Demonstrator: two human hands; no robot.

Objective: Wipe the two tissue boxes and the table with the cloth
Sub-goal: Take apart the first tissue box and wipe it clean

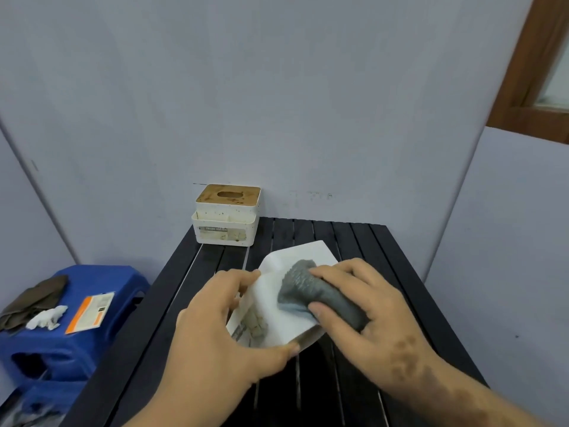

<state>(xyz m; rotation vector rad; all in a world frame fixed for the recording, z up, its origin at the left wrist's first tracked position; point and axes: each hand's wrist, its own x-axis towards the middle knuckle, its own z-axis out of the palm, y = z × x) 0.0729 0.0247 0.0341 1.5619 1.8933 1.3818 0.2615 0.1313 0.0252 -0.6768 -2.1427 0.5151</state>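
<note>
One white tissue box [277, 315] is held tilted above the near middle of the black slatted tabletop [354, 238], turned so that a plain white face points up and toward the camera; a label with brownish marks shows on its lower left face. The left hand [221, 328] is closed on this box, fingers over its upper left edge and thumb along its lower edge. The right hand [366, 309] is clenched around a bunched grey cloth [308, 291], fingers over the top of the bundle and thumb under it, and presses the cloth flat against the upturned white face of the box. Whether the box rests on the tabletop at any point cannot be told, since the hands cover its lower edge. The second tissue box [226, 215] stands upright at the far left corner of the tabletop, close to the grey wall [277, 87], well apart from the held box. It has a brown lid with an oval slot, a cream body speckled with dark spots, and a stained front label. To the left of the tabletop stands a blue plastic stool [101, 278] carrying a dark brown cloth [34, 297], a crumpled white tissue [47, 317] and an orange and white packet [90, 311]. A wooden frame [529, 72] shows at the upper right.
</note>
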